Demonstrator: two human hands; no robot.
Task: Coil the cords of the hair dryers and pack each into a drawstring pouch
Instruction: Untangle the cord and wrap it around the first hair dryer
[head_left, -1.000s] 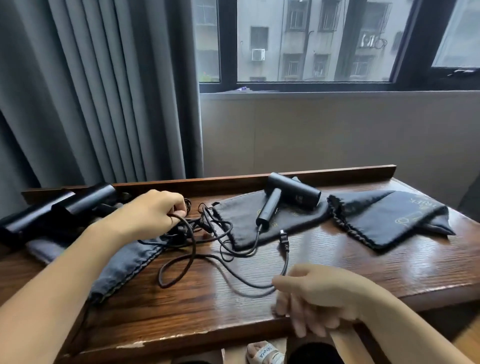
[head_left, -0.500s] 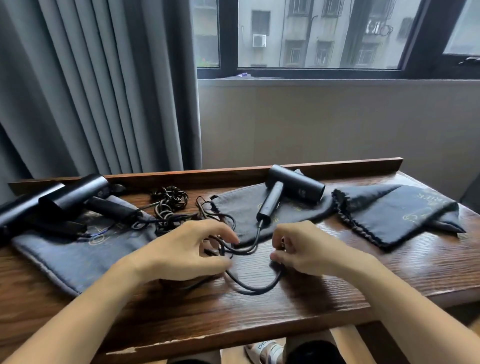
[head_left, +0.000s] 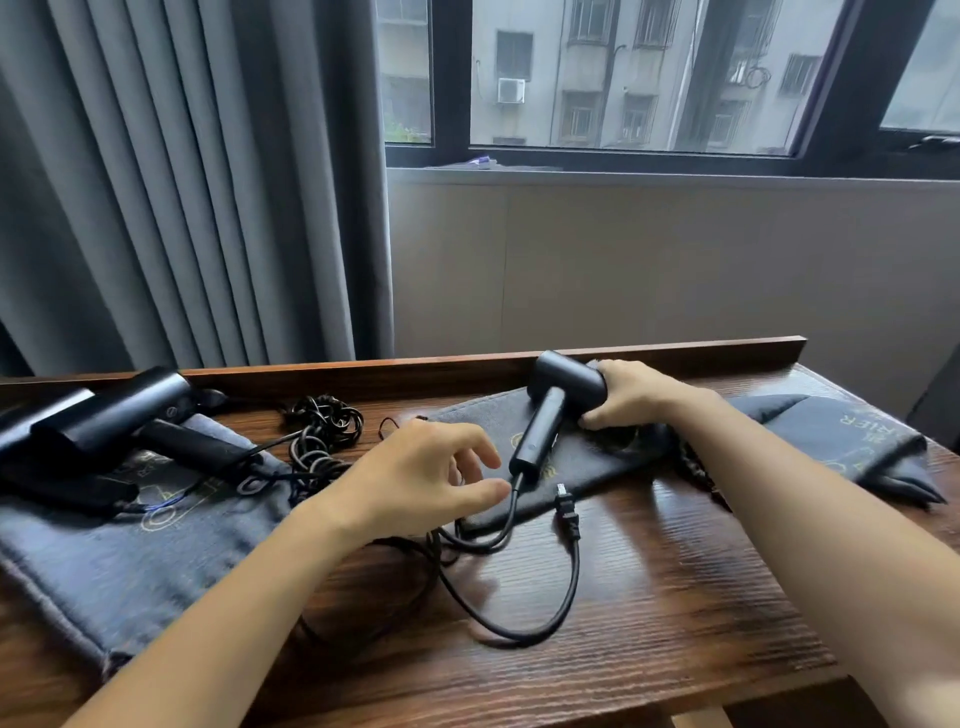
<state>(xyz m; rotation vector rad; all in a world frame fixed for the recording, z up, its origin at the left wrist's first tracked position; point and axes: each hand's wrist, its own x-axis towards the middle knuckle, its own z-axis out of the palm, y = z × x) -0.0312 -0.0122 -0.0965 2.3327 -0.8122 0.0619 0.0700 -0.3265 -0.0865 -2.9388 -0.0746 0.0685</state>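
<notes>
A black hair dryer (head_left: 556, 400) lies on a dark grey drawstring pouch (head_left: 587, 457) in the middle of the wooden table (head_left: 675, 597). My right hand (head_left: 631, 395) grips the dryer's barrel. My left hand (head_left: 421, 483) hovers just left of the handle's lower end with fingers spread and loosely bent, holding nothing. The dryer's black cord (head_left: 550, 608) loops over the table, its plug (head_left: 566, 512) lying free near the pouch edge. Two more black dryers (head_left: 114, 415) rest on another grey pouch (head_left: 130, 551) at the left, beside a tangled cord (head_left: 322, 431).
A third grey pouch (head_left: 852, 441) lies folded at the right under my right forearm. A raised wooden lip (head_left: 415, 364) runs along the table's back edge. Grey curtains (head_left: 182, 182) hang behind at the left, a window above a beige wall at the right.
My right hand let go of the cord near the plug and moved back to grip the middle dryer's barrel. My left hand shifted right toward the dryer's handle.
</notes>
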